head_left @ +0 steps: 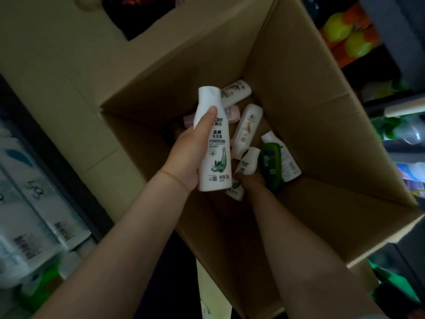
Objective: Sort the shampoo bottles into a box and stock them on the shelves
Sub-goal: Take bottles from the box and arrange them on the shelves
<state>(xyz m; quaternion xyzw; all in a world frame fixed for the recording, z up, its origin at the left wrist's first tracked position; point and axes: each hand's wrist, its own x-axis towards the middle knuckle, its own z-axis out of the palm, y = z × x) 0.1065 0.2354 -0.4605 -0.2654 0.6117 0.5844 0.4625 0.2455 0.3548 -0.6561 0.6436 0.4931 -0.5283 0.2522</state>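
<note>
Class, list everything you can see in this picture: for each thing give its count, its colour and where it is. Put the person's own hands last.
Cardboard box: one, brown, open, centre.
White bottle with green leaf print: one, held above the box.
Small white bottle: one, in the box at the right hand.
Green bottle: one, lying in the box.
Other white bottles: at least three, lying in the box.
Pink bottle: at least one, partly hidden.
White packs: several, left.
Yellow-green bottles: two, orange tops, upper right.
Left hand: grips the leaf-print bottle.
Right hand: inside the box, grip unclear.
</note>
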